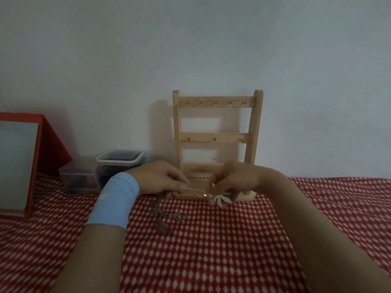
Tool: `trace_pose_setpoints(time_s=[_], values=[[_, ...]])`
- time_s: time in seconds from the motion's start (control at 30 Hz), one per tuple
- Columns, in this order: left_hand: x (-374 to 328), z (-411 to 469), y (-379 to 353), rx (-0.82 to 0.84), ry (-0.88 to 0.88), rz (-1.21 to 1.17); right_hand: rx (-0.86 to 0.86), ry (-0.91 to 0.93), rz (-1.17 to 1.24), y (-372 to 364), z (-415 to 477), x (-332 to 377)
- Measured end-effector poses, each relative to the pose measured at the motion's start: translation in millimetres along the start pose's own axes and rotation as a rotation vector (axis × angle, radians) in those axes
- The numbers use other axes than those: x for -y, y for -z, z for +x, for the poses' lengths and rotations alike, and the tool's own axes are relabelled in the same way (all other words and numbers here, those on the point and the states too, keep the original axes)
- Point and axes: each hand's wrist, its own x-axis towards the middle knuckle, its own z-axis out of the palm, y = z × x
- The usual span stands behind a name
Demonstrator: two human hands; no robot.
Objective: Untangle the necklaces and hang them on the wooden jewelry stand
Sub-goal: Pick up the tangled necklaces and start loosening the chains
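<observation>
Left hand point(160, 178) and right hand point(234, 178) each pinch the silver chain point(195, 191), fingers point(179, 182) narrow. Risk: if I pull apart, the tangle with the dark necklaces point(161, 220) could cinch.

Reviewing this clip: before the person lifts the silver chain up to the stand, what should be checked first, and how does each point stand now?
1. Left hand pinches the silver chain: ok.
2. Right hand holds the chain by the white leaf pendant: ok, though blurred.
3. Silver chain is free of the dark necklaces on the cloth: cannot tell; they trail from under the left hand.
4. Top-rail hooks on the wooden stand are bare: ok.
5. Clasp state: cannot tell, too small.
</observation>
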Motion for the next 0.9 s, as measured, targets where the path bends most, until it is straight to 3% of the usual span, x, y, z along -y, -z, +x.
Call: trace_pose_setpoints(time_s=[0.13, 0.23, 0.33, 0.43, 0.5, 0.67, 0.77, 0.9], values=[[-7.6, 14.6, -20.8, 0.107, -0.061, 0.089, 0.137, -0.239, -0.343, -0.3, 0.2, -2.0], [-8.7, 23.8, -34.4, 0.096, -0.11, 0.073, 0.114, -0.224, -0.451, -4.4, 1.8, -1.4], [-4.8, 29.9, -39.6, 0.054, -0.15, 0.057, -0.012, -0.033, -0.233, -12.7, 8.5, -0.1], [2.4, 32.8, -39.3, -0.023, -0.147, -0.023, -0.032, -0.004, 0.127, -20.4, 13.5, -5.9], [5.5, 32.6, -39.7, -0.077, -0.116, -0.097, -0.023, 0.02, 0.232, -20.9, 15.8, -12.4], [1.2, 33.0, -43.4, -0.138, -0.112, -0.144, 0.02, 0.028, 0.257, -17.4, 12.4, -13.1], [0.8, 32.3, -45.1, -0.053, -0.066, -0.344, -0.038, 0.021, 0.212, -16.9, 13.6, -14.1], [4.0, 28.9, -38.7, -0.02, -0.047, -0.086, -0.163, 0.042, 0.163, -15.5, 13.1, -16.2]])
